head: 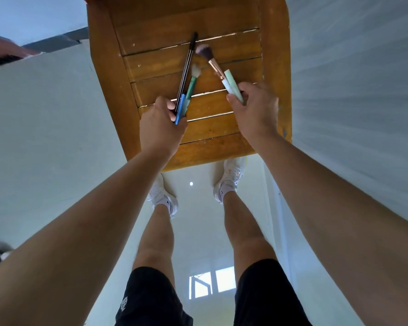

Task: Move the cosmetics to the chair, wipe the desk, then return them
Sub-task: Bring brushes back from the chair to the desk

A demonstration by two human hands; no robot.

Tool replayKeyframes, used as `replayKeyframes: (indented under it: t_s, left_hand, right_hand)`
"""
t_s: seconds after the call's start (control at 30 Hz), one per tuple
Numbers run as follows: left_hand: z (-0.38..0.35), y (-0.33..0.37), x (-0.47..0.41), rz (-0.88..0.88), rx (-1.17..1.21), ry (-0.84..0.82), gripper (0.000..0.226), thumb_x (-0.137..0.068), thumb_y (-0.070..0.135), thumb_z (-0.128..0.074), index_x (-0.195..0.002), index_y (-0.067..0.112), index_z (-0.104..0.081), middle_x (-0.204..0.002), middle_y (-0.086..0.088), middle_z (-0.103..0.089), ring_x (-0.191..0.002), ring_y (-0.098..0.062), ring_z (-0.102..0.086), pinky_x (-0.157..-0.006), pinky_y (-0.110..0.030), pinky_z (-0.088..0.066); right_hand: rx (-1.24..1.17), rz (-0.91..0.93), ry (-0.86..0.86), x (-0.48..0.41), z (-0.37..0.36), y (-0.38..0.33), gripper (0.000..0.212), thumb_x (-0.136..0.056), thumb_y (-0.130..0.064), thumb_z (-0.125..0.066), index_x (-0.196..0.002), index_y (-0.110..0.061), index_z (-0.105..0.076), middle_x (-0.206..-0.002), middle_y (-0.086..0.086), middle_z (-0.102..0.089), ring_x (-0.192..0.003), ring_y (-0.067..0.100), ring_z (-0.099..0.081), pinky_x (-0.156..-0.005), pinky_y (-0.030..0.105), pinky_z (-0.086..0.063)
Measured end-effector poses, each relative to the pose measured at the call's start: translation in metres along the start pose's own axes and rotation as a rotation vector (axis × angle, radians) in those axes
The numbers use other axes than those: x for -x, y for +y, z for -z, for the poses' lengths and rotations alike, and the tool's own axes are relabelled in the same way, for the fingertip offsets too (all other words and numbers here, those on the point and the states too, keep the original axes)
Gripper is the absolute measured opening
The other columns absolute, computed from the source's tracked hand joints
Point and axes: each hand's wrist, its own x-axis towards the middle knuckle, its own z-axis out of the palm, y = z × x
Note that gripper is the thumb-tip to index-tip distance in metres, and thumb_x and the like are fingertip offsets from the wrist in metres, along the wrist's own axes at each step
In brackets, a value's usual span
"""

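Observation:
A wooden slatted chair (222,135) stands straight below me, its seat filling the upper middle of the view. My left hand (160,128) is closed around a bundle of cosmetics: a long black pencil (188,60), a blue pen (181,107) and a teal-handled brush (193,83) with pale bristles. My right hand (254,109) grips a makeup brush (211,60) with a rose-gold ferrule and dark bristles, together with a pale green tube (232,82). Both hands hover just over the seat slats, the items angled toward the chair's back.
My legs and white shoes (161,194) stand on glossy white floor (198,231) at the seat's front edge. White surfaces rise on both sides of the chair. A dark reddish object (3,49) shows at the far upper left.

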Motion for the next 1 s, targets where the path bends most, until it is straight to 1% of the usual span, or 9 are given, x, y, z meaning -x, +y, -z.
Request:
replayKeyframes:
  t_s: [0.13,0.23,0.3,0.43,0.5,0.67,0.77,0.9,1.0]
  left_hand:
    - [0.004,-0.004,-0.001,0.004,0.013,0.031,0.031,-0.086,0.025,-0.075,-0.111,0.014,-0.062,-0.107,0.001,-0.069,-0.089,-0.014,-0.063,-0.068,-0.012,-0.044]
    - [0.007,-0.008,0.000,0.011,0.017,0.045,0.028,-0.087,0.023,-0.073,-0.112,0.013,-0.065,-0.108,0.000,-0.070,-0.093,-0.015,-0.065,-0.079,-0.019,-0.049]
    - [0.007,-0.010,0.000,0.040,0.041,0.054,0.028,-0.087,0.023,-0.074,-0.111,0.013,-0.066,-0.108,0.000,-0.071,-0.091,-0.013,-0.065,-0.078,-0.017,-0.046]
    - [0.008,-0.015,0.004,0.060,0.083,0.071,0.025,-0.086,0.025,-0.074,-0.108,0.014,-0.069,-0.103,0.004,-0.070,-0.086,-0.010,-0.064,-0.068,-0.008,-0.040]
    - [0.008,-0.018,0.009,0.060,0.090,0.062,0.023,-0.087,0.027,-0.074,-0.106,0.015,-0.069,-0.098,0.007,-0.068,-0.084,-0.009,-0.064,-0.066,-0.008,-0.040]
    - [0.009,-0.027,0.024,0.069,0.111,0.058,0.022,-0.089,0.027,-0.071,-0.106,0.014,-0.069,-0.097,0.004,-0.070,-0.085,-0.011,-0.065,-0.069,-0.014,-0.045]
    - [0.020,-0.024,0.035,0.060,0.124,0.061,0.021,-0.088,0.027,-0.072,-0.104,0.014,-0.070,-0.096,0.004,-0.071,-0.083,-0.010,-0.065,-0.069,-0.014,-0.045]
    - [0.060,-0.003,0.058,0.054,0.160,0.126,0.018,-0.086,0.027,-0.074,-0.099,0.017,-0.068,-0.087,0.011,-0.065,-0.070,-0.001,-0.060,-0.058,0.000,-0.036]
    - [0.107,0.027,0.079,0.040,0.232,0.192,0.013,-0.086,0.025,-0.073,-0.097,0.019,-0.067,-0.084,0.010,-0.065,-0.069,0.002,-0.059,-0.064,-0.004,-0.041]
  right_hand:
    - [0.036,0.050,-0.043,-0.001,0.004,-0.006,0.035,-0.097,-0.042,-0.062,-0.120,-0.017,-0.071,-0.101,-0.001,-0.072,-0.081,0.011,-0.063,-0.066,0.015,-0.050]
    - [0.066,0.061,-0.076,-0.003,0.005,-0.010,0.035,-0.097,-0.041,-0.064,-0.120,-0.015,-0.071,-0.099,0.000,-0.072,-0.078,0.010,-0.063,-0.061,0.011,-0.042]
    - [0.092,0.079,-0.087,-0.003,0.006,-0.010,0.036,-0.096,-0.040,-0.065,-0.123,-0.016,-0.069,-0.103,0.001,-0.072,-0.081,0.011,-0.064,-0.065,0.014,-0.045]
    - [0.146,0.178,-0.127,0.002,0.004,-0.012,0.039,-0.098,-0.034,-0.063,-0.133,-0.018,-0.063,-0.116,0.004,-0.070,-0.097,0.016,-0.066,-0.081,0.029,-0.057]
    - [0.141,0.196,-0.126,0.006,0.003,-0.013,0.038,-0.098,-0.030,-0.064,-0.133,-0.017,-0.064,-0.118,0.006,-0.070,-0.100,0.019,-0.067,-0.082,0.032,-0.058]
    - [0.038,0.085,-0.170,0.017,0.000,-0.014,0.031,-0.093,-0.029,-0.070,-0.120,-0.013,-0.074,-0.105,0.005,-0.075,-0.079,0.015,-0.067,-0.064,0.019,-0.051]
    - [-0.016,0.031,-0.166,0.028,0.008,-0.011,0.036,-0.093,-0.032,-0.071,-0.124,-0.015,-0.072,-0.106,0.002,-0.075,-0.071,0.007,-0.060,-0.053,0.010,-0.037]
    - [-0.092,-0.006,-0.158,0.050,0.045,-0.018,0.032,-0.094,-0.037,-0.067,-0.119,-0.017,-0.074,-0.092,-0.004,-0.073,-0.065,0.005,-0.058,-0.054,0.014,-0.039]
    - [-0.186,0.048,-0.086,0.066,0.093,-0.041,0.028,-0.093,-0.037,-0.069,-0.113,-0.019,-0.076,-0.078,-0.014,-0.066,-0.066,0.004,-0.062,-0.053,0.013,-0.043]
